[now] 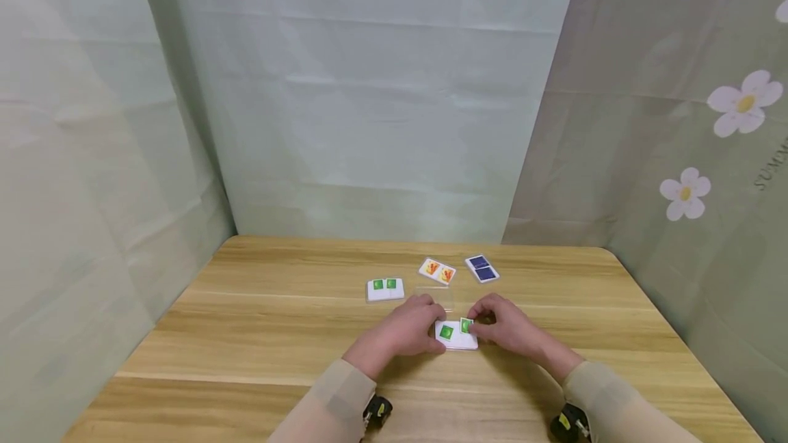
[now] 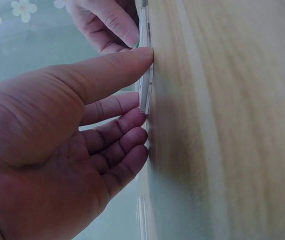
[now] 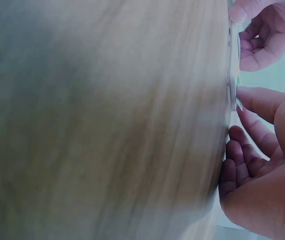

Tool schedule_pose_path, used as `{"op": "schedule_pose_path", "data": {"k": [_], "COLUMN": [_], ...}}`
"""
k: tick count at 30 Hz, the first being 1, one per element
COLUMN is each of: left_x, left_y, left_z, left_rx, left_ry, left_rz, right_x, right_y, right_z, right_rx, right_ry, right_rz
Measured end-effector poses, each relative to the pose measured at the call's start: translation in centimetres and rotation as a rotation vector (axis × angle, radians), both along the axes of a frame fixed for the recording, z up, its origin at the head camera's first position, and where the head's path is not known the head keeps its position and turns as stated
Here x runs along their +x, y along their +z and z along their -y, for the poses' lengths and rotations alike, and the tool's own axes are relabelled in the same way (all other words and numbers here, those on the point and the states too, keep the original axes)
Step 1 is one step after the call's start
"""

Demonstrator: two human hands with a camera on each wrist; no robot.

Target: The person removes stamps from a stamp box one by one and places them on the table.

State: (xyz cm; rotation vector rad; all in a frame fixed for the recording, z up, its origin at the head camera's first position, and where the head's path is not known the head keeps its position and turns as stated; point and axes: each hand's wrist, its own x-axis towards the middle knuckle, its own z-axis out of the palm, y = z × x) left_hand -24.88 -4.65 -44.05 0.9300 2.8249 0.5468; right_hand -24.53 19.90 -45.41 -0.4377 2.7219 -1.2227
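Observation:
A white card (image 1: 457, 337) with a green square on its left half lies on the wooden table (image 1: 258, 333). My left hand (image 1: 434, 335) holds the card's left end. In the left wrist view my left hand (image 2: 145, 85) has its thumb pressed on the card (image 2: 146, 95), with its fingers curled against the card's end. My right hand (image 1: 475, 325) pinches a small green square piece (image 1: 466, 325), tilted over the card's right half. In the right wrist view my right hand (image 3: 237, 115) has its thumb at the card edge (image 3: 231, 97).
Further back lie a white card with two green squares (image 1: 385, 288), a card with orange pictures (image 1: 437, 271) and a dark blue card (image 1: 482, 269). Pale curtains close in the table on three sides, the right one with white flowers (image 1: 743, 101).

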Motion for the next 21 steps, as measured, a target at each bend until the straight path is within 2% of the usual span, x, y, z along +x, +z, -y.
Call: {"op": "schedule_pose_path", "data": {"k": [6, 13, 21], "left_x": [-0.2, -0.1, -0.1], "left_y": [-0.1, -0.1, 0.1], "left_z": [0.0, 0.0, 0.0], "left_rx": [-0.003, 0.005, 0.002], "left_ry": [-0.002, -0.001, -0.01], "left_rz": [0.003, 0.013, -0.007], "right_x": [0.0, 0.0, -0.2], "right_y": [0.1, 0.6, 1.0], "right_z": [-0.1, -0.8, -2.4], "right_rx": [-0.036, -0.076, -0.119], "right_ry": [-0.048, -0.034, -0.1], "right_rz": [0.034, 0.035, 0.031]}}
